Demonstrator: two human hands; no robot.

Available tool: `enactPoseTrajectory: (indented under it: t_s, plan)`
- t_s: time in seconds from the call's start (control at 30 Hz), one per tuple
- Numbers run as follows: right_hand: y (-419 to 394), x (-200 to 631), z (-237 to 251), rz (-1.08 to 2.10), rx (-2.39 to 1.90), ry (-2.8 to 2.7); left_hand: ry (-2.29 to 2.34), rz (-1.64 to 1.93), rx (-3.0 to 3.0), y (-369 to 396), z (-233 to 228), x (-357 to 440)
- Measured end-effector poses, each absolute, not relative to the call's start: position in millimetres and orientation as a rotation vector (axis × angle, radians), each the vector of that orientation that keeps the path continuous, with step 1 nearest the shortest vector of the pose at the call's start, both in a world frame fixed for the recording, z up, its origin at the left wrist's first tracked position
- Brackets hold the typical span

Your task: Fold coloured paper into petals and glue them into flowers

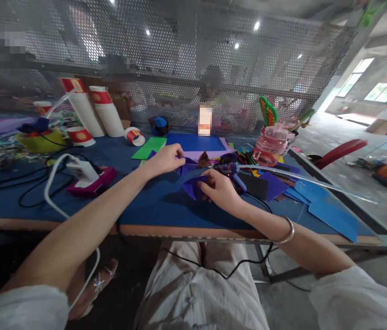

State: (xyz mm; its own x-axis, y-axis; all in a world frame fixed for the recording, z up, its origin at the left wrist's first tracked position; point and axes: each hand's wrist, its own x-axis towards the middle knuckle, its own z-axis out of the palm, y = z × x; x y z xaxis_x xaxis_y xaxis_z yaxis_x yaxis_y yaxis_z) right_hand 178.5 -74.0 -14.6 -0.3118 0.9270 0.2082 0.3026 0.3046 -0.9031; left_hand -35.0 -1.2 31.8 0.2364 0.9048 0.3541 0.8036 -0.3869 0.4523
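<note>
A: What is farthest left of the glue gun?

B: A magenta power strip, well apart from the gun, with a white adapter plugged in

A: Next?

B: The left hand, left of the gun; its thumb and forefinger tips nearly meet beside purple paper, but I cannot tell whether they pinch it

A: And the folded purple piece?

B: Just left of the gun and a little nearer the wearer, raised over the blue table. The right hand is the nearer one: its thumb and fingers grip the piece's right end, so the free part juts left from the fingertips, one corner pointing down toward the wearer. It seems longest crosswise, though fingers hide some of it. The left fingertips are farther back and to its left, apart from it

A: Right of that?

B: The right hand sits close in front of the gun, whose clear glue stick runs far right. Beyond, right of the gun, lie blue sheets
</note>
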Motion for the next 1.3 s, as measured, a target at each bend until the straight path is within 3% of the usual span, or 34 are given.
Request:
enactPoseTrajectory:
  t_s: [0.17, 0.43, 0.67, 1.07, 1.3]
  plan:
    - [-75.0, 179.1, -14.2, 0.866, -1.139, -1.839, 1.247, 0.746, 2.370, -25.9, 21.7, -19.9]
    - [-78.7, 180.4, -8.8, 0.462, -1.282, -1.962, 1.044, 0.692, 2.347, -40.9, 28.0, -16.0]
    - [-75.4, 183.0, -5.2, 0.536, -1.320, -1.894, 1.016, 0.668, 2.228, -43.2, 24.5, -17.6]
    - [-76.5, 183.2, -4.7, 0.624, -1.166, -1.843, 1.033, 0.919, 1.943, -42.6, 13.2, -7.0]
    - [-71.0, 187.5, -5.9, 0.489, -1.144, -1.898, 0.975, 0.909, 1.812, -44.5, 12.7, -6.1]
